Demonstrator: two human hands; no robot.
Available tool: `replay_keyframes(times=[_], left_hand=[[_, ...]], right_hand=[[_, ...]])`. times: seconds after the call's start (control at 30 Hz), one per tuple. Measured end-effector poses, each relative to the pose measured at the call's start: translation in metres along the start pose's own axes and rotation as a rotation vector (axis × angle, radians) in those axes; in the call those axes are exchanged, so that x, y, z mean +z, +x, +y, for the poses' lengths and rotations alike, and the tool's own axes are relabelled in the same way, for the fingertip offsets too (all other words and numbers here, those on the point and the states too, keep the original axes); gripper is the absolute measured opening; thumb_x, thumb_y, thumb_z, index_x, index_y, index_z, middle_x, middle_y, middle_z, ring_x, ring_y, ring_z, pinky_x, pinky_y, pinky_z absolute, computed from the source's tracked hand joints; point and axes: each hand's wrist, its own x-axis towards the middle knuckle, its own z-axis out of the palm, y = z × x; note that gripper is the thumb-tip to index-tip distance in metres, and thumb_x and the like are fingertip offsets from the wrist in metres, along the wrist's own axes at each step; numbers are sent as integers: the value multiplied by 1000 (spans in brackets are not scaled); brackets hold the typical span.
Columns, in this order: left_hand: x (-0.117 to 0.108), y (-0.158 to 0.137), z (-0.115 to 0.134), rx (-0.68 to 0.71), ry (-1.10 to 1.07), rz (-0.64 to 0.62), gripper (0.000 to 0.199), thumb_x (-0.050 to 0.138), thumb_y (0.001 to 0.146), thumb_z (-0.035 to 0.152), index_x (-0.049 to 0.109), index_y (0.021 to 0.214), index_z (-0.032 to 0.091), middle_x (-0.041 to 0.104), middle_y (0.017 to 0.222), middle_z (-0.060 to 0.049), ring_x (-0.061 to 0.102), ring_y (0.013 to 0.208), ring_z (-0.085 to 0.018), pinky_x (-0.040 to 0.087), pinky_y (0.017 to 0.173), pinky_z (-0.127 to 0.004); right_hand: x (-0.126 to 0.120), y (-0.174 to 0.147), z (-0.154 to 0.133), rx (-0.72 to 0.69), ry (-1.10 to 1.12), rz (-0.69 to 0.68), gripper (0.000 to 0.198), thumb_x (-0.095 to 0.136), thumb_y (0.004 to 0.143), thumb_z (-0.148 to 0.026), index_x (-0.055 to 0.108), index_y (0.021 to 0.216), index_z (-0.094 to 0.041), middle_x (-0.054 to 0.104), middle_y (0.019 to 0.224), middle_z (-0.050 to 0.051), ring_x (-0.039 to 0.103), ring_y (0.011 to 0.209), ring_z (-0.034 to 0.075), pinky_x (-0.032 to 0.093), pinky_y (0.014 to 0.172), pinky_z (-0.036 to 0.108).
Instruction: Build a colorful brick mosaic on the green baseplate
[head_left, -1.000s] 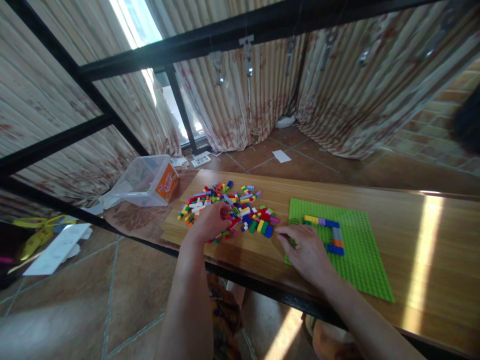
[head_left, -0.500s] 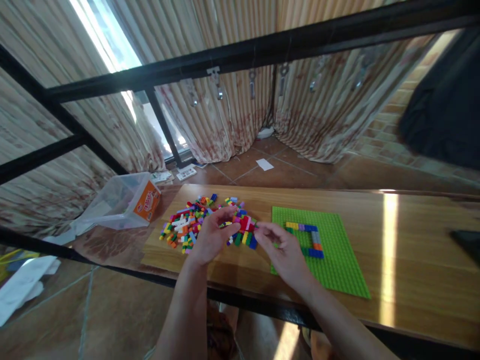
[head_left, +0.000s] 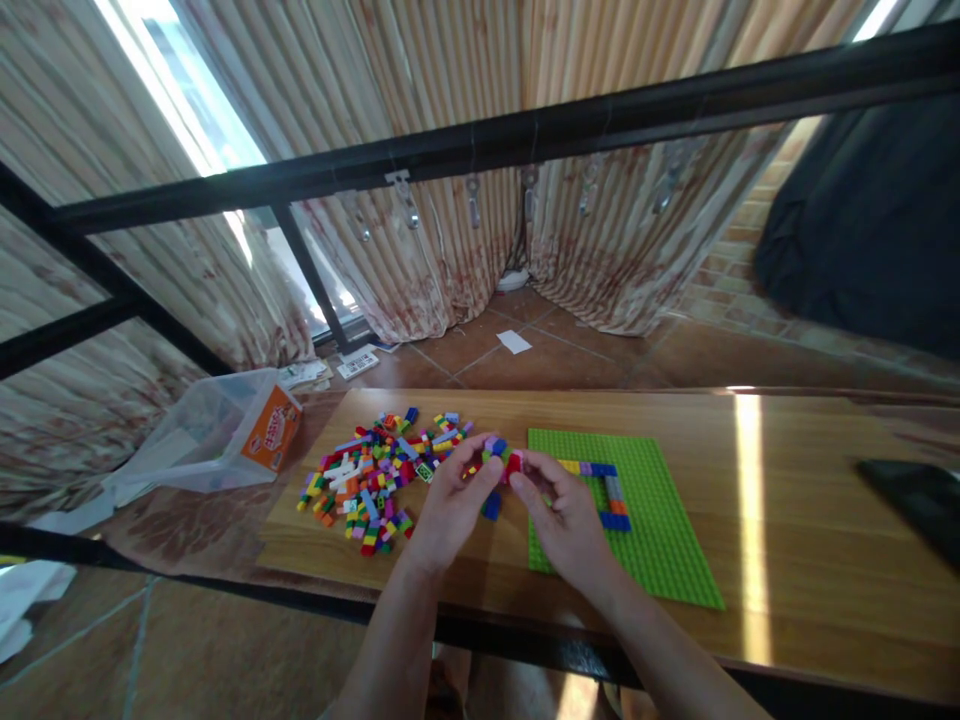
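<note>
Prob. joining/sorting step: L hand grips multicolour bricks, R hand pinches red brick, above tabletop btwn brick pile nr L edge & green baseplate; next calls for careful alignment.

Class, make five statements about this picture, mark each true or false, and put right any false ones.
1. The green baseplate lies on the wooden table. True.
2. The loose bricks are heaped on the baseplate. False: the loose bricks lie on the table, left of it.
3. The left hand and right hand both hold small bricks. True.
4. A clear box stands left of the table. True.
5. Its label is blue. False: the label is orange.
</note>
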Motion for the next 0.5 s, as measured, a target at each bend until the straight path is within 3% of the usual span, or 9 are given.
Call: replay_keyframes(times=[0.2, 0.37, 0.5], left_hand=[[14, -2, -9, 100, 359, 146, 36, 38, 98, 46, 54, 81, 20, 58, 73, 1, 53, 69, -13, 42, 65, -25], [35, -8, -10, 114, 340, 266, 38, 30, 100, 45, 51, 79, 21, 58, 74, 0, 55, 72, -15, 43, 70, -27], [46, -9, -7, 51, 303, 255, 37, 39, 96, 51, 54, 85, 19, 61, 76, -1, 57, 71, -16, 43, 68, -28]], right_hand=[[2, 0, -2, 57, 30, 17, 28, 53, 93, -41, 65, 106, -20, 72, 97, 6, 67, 86, 18, 54, 78, 30], [4, 4, -7, 76, -40, 83, 30, 46, 95, -44, 64, 92, -19, 69, 78, 2, 62, 68, 15, 49, 65, 26], [5, 5, -6, 55, -178, 124, 37, 38, 99, -43, 60, 81, -20, 63, 68, 1, 57, 61, 13, 42, 59, 25]])
